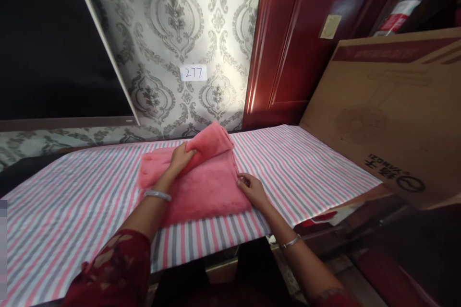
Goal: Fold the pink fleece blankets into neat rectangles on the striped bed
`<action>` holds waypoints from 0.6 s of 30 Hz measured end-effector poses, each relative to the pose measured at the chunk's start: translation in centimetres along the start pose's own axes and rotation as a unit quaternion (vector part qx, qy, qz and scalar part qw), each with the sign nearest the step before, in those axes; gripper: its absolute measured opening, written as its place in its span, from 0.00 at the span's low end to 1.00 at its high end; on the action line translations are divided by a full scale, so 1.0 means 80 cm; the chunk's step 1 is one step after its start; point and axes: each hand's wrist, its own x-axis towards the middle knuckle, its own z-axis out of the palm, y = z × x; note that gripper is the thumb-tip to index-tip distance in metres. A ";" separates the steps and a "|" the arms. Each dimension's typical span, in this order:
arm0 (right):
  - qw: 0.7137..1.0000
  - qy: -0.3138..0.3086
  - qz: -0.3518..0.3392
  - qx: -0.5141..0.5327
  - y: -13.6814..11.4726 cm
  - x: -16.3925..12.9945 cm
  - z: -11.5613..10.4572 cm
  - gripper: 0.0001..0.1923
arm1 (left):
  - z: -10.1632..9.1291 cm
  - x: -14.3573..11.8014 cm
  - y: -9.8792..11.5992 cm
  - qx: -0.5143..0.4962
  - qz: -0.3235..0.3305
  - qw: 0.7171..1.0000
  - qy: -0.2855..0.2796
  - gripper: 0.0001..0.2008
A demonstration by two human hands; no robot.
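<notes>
A: Grip first. What is held?

B: A fold of the pink towel (201, 180) is grasped by the left hand (182, 157); fingers are curled over the raised flap near the far edge, and the flap is lifted and doubled back over the rest of the towel. A silver bangle is worn on that wrist.

A: Right hand?

B: The right hand (252, 189) is laid at the towel's right edge, fingertips bent against the cloth. Whether the edge is pinched or only pressed cannot be told. A thin bracelet is seen on that wrist too.

A: Towel position?

B: It is spread mostly flat, partly folded, on the striped cloth (306, 168), roughly at the centre, near the front edge. The cloth is striped pink, grey and white and is draped over a table.

A: Surroundings?

B: A large cardboard box (392, 115) is leaned at the right, its lower corner resting on the striped cloth, well apart from the towel. Behind, patterned wallpaper is seen with a small label (193, 73) marked 277. A dark red wooden door (288, 43) is set beside it; a dark screen (54, 43) is placed at the left. A dark red patterned sleeve is visible on the left arm.
</notes>
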 end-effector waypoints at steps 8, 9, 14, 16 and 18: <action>0.989 -0.022 0.060 -0.136 -0.040 0.069 0.023 0.09 | 0.013 -0.016 -0.002 0.011 -0.056 0.998 0.039 0.13; 0.986 -0.018 0.070 -0.150 -0.045 0.076 0.029 0.10 | 0.015 -0.018 -0.002 0.013 -0.061 0.997 0.042 0.14; 0.975 0.019 0.117 -0.187 -0.043 0.089 0.043 0.11 | 0.021 -0.028 -0.003 0.017 -0.078 0.996 0.050 0.17; 0.973 0.041 0.128 -0.189 -0.032 0.086 0.040 0.09 | 0.024 -0.032 -0.004 0.016 -0.081 0.995 0.054 0.18; 0.973 0.057 0.125 -0.186 -0.022 0.083 0.036 0.09 | 0.026 -0.034 -0.005 0.012 -0.084 0.995 0.058 0.18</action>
